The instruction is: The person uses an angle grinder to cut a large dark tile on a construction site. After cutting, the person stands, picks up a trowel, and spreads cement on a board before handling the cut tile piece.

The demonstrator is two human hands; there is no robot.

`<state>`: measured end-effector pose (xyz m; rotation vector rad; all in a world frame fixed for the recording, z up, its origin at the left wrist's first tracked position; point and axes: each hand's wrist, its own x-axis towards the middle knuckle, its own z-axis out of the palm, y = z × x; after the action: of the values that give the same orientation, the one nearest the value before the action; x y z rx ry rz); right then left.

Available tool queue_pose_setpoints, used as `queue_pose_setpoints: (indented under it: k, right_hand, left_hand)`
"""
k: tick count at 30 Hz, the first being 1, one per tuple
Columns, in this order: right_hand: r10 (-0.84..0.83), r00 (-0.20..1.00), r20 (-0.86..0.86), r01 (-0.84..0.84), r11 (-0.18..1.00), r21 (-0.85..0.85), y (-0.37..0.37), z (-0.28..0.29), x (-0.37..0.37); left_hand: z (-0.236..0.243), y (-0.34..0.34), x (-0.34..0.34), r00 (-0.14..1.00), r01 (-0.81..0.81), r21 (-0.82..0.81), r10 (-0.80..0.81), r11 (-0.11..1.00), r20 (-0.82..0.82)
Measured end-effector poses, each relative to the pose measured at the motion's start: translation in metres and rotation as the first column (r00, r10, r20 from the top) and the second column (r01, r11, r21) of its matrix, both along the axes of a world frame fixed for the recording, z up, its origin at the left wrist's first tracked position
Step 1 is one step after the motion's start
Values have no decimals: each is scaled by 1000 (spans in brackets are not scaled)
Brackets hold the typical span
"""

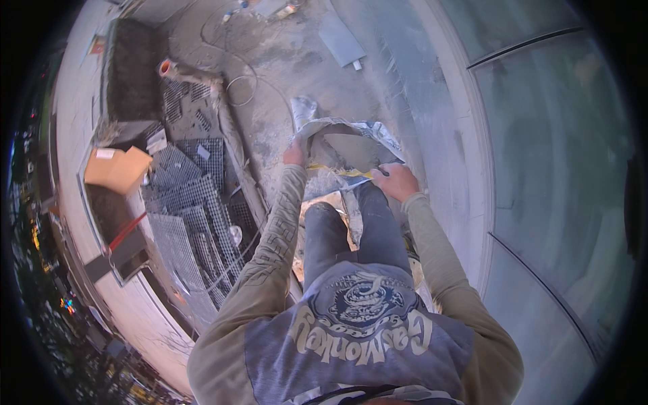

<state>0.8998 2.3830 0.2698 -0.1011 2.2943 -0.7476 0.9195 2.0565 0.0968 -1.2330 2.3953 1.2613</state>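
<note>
In front of my knees stands an opened sack (383,133) with a pale, crumpled rim and a yellow stripe on its near side. Grey powder (351,150), looking like cement or mortar, shows inside its wide mouth. My left hand (294,154) grips the left edge of the sack; most of its fingers are hidden behind the material. At the near right edge, my right hand (397,181) is closed on the rim, with the thumb toward the opening. Both arms reach forward on either side of my legs.
Dark grid panels (196,223) are piled at the left, beside a cardboard box (118,169). A long pipe with an orange end (166,67) lies nearby. Thin hose (246,77) loops over the dusty floor. Farther off lies a grey sheet (341,40). Large glass panes (553,135) line the right.
</note>
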Motion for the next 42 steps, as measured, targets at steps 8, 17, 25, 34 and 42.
queue_pose_setpoints:
  k: [8,17,25,34,42]
  right_hand:
    - [-183,983,14,171,943,286,-80,-155,-169]
    - [-473,863,175,361,822,441,-143,-371,-288]
    - [-662,722,201,535,718,446,-141,-426,-268]
    - [-582,801,141,559,811,173,-107,-564,-246]
    - [-500,862,81,482,859,173,-134,-589,-265]
  left_hand:
    - [-70,43,-208,994,109,277,-101,955,-41]
    - [-223,38,-329,930,352,390,-365,851,-42]
    - [-263,-10,-319,949,241,587,-313,773,23]
    - [-235,-11,-348,868,333,687,-495,646,45]
    - [-221,5,-326,842,412,690,-539,595,-38]
